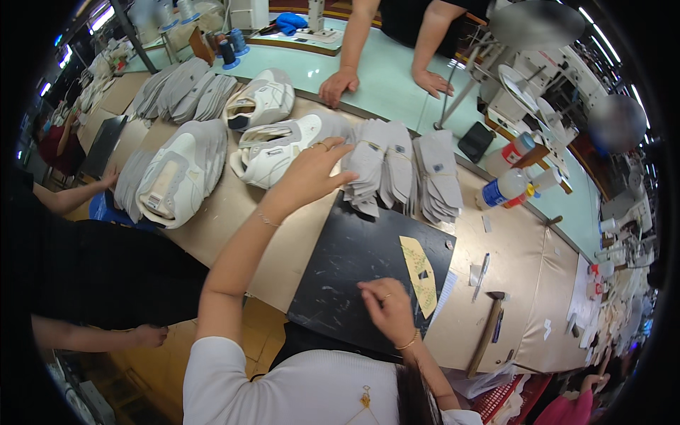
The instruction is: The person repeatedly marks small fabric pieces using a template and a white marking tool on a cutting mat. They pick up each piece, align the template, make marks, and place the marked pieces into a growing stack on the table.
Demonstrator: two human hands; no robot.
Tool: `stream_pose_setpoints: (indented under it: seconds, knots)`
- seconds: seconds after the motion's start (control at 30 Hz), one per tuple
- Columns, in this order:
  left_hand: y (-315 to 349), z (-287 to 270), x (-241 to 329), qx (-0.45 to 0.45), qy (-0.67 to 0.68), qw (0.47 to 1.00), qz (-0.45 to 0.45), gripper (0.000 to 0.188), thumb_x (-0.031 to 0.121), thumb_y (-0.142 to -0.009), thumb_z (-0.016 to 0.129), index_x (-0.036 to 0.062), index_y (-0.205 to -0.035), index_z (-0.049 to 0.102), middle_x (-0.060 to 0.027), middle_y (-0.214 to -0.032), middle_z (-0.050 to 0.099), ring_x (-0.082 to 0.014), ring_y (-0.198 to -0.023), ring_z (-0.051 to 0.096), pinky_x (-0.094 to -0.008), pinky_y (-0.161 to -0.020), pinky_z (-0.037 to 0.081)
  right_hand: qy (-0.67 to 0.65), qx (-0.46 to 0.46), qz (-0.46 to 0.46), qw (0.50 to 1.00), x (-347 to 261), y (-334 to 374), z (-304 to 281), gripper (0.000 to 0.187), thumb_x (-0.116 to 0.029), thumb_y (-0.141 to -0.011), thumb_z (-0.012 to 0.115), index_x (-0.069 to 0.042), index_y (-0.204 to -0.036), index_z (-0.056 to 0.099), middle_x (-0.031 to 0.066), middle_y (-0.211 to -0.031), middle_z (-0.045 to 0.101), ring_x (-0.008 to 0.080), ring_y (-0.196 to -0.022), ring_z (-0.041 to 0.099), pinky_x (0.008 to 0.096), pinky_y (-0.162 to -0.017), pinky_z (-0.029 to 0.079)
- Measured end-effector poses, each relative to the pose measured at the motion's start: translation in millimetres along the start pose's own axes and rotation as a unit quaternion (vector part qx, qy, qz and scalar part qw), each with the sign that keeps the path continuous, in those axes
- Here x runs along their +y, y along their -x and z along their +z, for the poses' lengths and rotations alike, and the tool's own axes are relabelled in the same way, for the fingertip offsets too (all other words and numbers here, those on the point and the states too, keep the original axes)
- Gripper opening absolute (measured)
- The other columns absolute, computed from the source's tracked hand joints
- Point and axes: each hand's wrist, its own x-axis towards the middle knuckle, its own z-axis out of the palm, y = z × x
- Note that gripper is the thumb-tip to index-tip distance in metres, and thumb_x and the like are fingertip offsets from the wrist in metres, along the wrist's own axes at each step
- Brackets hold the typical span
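Note:
My left hand (312,170) reaches forward with fingers stretched out and thumb apart, holding nothing. Below it lies a stack of white and grey shoe uppers (280,152), and its fingertips are at the edge of a rubber-banded bundle of grey shoe pieces (368,159); touching or just above, I cannot tell. Over the black board (333,276) my right hand (388,306) is loosely curled, with nothing visible in it. Right beside it, a cream curved template (419,273) with green markings lies on the board.
More bundles of grey pieces (437,177) and shoe uppers (180,170) line the table's far side. A hammer (487,333), a pen (482,273) and bottles (503,188) are on the right. A co-worker's hands (340,86) rest on the glass-topped table opposite; another person stands at left.

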Motion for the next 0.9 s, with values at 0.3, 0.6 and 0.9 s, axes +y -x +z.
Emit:
stream_pose_setpoints:
  seconds: [0.3, 0.6, 0.9]
  knots:
    - [-98, 63, -10, -0.141, 0.053, 0.952, -0.265, 0.120, 0.077, -0.068, 0.076, -0.0203, -0.133, 0.048, -0.0440, -0.132, 0.053, -0.0452, -0.123, 0.060, -0.0448, -0.101, 0.050, 0.060, 0.128, 0.130, 0.981, 33, 49, -66, 0.012, -0.004, -0.094, 0.066, -0.003, -0.104, 0.072, 0.0129, -0.096, 0.068, 0.0281, -0.088, 0.067, 0.0347, -0.080, 0.052]
    - [-64, 59, -62, -0.059, 0.443, 0.820, -0.358, 0.080, 0.044, -0.082, 0.080, -0.0112, -0.134, 0.054, -0.0247, -0.121, 0.066, -0.0307, -0.104, 0.069, -0.0350, -0.089, 0.056, 0.098, 0.131, 0.102, 0.981, 47, 43, -75, 0.013, -0.006, -0.093, 0.067, -0.002, -0.106, 0.071, 0.0129, -0.094, 0.066, 0.0283, -0.084, 0.064, 0.0370, -0.076, 0.051]
    - [67, 48, -27, -0.004, 0.847, 0.512, -0.144, 0.074, 0.045, -0.097, 0.060, -0.0045, -0.148, 0.040, -0.0273, -0.134, 0.059, -0.0408, -0.111, 0.066, -0.0499, -0.087, 0.061, 0.166, 0.078, 0.243, 0.953, 60, 47, -64, 0.019, -0.020, -0.088, 0.076, -0.005, -0.095, 0.066, 0.0115, -0.088, 0.061, 0.0321, -0.085, 0.063, 0.0402, -0.074, 0.051]
